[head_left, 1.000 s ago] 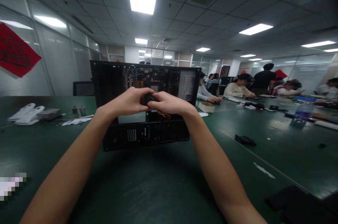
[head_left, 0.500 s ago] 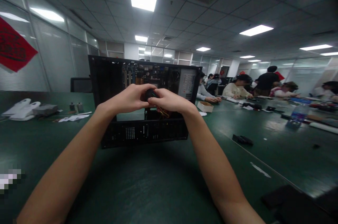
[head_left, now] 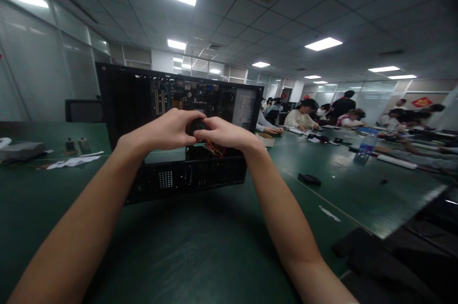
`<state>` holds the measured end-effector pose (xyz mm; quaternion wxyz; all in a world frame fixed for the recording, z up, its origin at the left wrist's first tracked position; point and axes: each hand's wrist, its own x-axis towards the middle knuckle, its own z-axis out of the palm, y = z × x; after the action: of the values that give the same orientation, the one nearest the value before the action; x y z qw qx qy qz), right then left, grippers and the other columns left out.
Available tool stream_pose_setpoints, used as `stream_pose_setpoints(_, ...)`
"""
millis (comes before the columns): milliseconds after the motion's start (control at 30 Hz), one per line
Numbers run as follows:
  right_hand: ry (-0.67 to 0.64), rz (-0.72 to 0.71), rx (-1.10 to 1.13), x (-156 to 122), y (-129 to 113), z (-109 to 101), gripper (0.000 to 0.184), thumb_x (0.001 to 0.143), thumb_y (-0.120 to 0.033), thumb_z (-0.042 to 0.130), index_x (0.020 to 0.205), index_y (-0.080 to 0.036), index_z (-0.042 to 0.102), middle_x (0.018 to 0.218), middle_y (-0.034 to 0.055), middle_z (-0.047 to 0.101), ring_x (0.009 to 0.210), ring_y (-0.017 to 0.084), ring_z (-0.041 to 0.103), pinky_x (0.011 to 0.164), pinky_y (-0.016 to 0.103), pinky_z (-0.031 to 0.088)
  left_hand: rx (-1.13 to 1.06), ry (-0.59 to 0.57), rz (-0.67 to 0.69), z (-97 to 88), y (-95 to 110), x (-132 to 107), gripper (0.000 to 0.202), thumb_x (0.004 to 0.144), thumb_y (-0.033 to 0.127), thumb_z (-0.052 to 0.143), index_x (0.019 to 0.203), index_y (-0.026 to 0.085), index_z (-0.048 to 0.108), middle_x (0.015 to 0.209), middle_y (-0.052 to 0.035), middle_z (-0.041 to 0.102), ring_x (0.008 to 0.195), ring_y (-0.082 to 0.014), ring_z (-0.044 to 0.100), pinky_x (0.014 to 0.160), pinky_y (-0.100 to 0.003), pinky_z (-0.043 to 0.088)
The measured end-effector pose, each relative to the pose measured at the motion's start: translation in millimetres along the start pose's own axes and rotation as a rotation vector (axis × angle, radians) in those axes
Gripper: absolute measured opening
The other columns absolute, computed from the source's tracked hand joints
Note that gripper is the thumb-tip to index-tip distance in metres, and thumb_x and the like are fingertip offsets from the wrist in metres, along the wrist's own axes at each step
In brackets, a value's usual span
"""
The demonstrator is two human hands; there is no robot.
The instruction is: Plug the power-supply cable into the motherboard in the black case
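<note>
An open black computer case (head_left: 179,177) stands tilted on the table in front of me. Its motherboard (head_left: 189,96) and the power supply (head_left: 244,108) show inside. My left hand (head_left: 170,128) and my right hand (head_left: 226,132) meet at the middle of the opening, fingers curled around a small dark object (head_left: 196,125). Most of that object is hidden, so its kind is unclear. Thin coloured wires (head_left: 213,148), yellow and red among them, hang just below my right hand.
Two small cylinders (head_left: 83,145), papers (head_left: 73,162) and a grey box (head_left: 23,150) lie to the left. A small open carton (head_left: 265,140) sits behind the case. On the right are a black item (head_left: 309,179) and a water bottle (head_left: 367,144). Several people sit farther back.
The camera view has turned to the right, shifting the scene leftward. My hands stay together on the dark object, and more of the coloured wires shows below them.
</note>
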<state>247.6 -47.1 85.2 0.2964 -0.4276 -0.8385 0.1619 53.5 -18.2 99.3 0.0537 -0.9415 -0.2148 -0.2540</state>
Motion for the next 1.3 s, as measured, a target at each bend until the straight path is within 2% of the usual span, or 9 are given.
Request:
stream_pose_setpoints(267,0.029,0.001,0.047,3.3,3.4,1.7,0.016,0.091,-0.03,0.06,0.084,-0.016,0.059,0.073,0.0006,0.063,0.07,0.014,0.058,0.057,0.022,0.043,0.016,0.016,-0.029,0.7,4.3,2.2,0.057,0.075,0.025,0.064,0.132,0.018,0.064,0.098,-0.0045,0.075,0.083,-0.0197,0.068,0.071,-0.026,0.046)
stream_pose_setpoints(500,0.026,0.055,0.145,5.3,5.0,4.2,0.015,0.094,-0.03,0.059,0.088,-0.016,0.06,0.075,0.0001,0.064,0.072,0.013,0.061,0.059,0.02,0.046,0.02,0.013,-0.04,3.0,1.8,0.5,0.056,0.077,0.027,0.064,0.133,0.016,0.063,0.103,-0.0067,0.075,0.082,-0.0195,0.068,0.07,-0.026,0.046)
stream_pose_setpoints(633,0.026,0.054,0.222,5.8,7.3,6.4,0.015,0.093,-0.029,0.06,0.084,-0.016,0.059,0.071,-0.0014,0.06,0.064,0.011,0.058,0.055,0.021,0.044,-0.012,0.001,-0.039,3.6,0.7,-1.3,0.057,0.076,0.025,0.062,0.133,0.017,0.062,0.108,-0.0068,0.074,0.085,-0.0198,0.068,0.071,-0.026,0.046)
stream_pose_setpoints(767,0.05,0.039,0.206,8.0,9.2,7.5,0.017,0.089,-0.028,0.062,0.078,-0.016,0.058,0.069,-0.0019,0.058,0.06,0.01,0.054,0.052,0.021,0.039,-0.021,-0.013,-0.051,3.4,-0.7,-1.8,0.061,0.075,0.025,0.063,0.136,0.016,0.06,0.108,-0.0067,0.074,0.086,-0.0198,0.067,0.073,-0.026,0.046)
stream_pose_setpoints(900,0.049,0.003,0.196,9.1,10.2,6.4,0.013,0.087,-0.025,0.059,0.079,-0.015,0.06,0.072,-0.0009,0.059,0.064,0.011,0.055,0.055,0.022,0.041,-0.068,-0.005,-0.048,4.8,-2.5,-0.9,0.063,0.075,0.026,0.063,0.137,0.015,0.058,0.109,-0.0074,0.072,0.086,-0.0193,0.066,0.072,-0.026,0.046)
stream_pose_setpoints(1133,0.06,-0.003,0.189,6.9,11.1,2.7,0.017,0.089,-0.029,0.057,0.08,-0.015,0.061,0.076,0.0014,0.062,0.072,0.014,0.059,0.062,0.024,0.046,-0.13,-0.011,-0.064,5.1,-2.7,-0.1,0.063,0.075,0.028,0.065,0.136,0.016,0.058,0.102,-0.0062,0.072,0.078,-0.0171,0.063,0.067,-0.026,0.044)
stream_pose_setpoints(1300,0.027,-0.012,0.242,6.2,11.6,2.8,0.016,0.09,-0.028,0.057,0.082,-0.015,0.062,0.076,0.0007,0.063,0.07,0.013,0.059,0.063,0.023,0.047,-0.16,-0.039,-0.098,1.5,0.9,-0.6,0.062,0.074,0.029,0.066,0.134,0.013,0.06,0.092,-0.0052,0.07,0.07,-0.0156,0.06,0.061,-0.026,0.042)
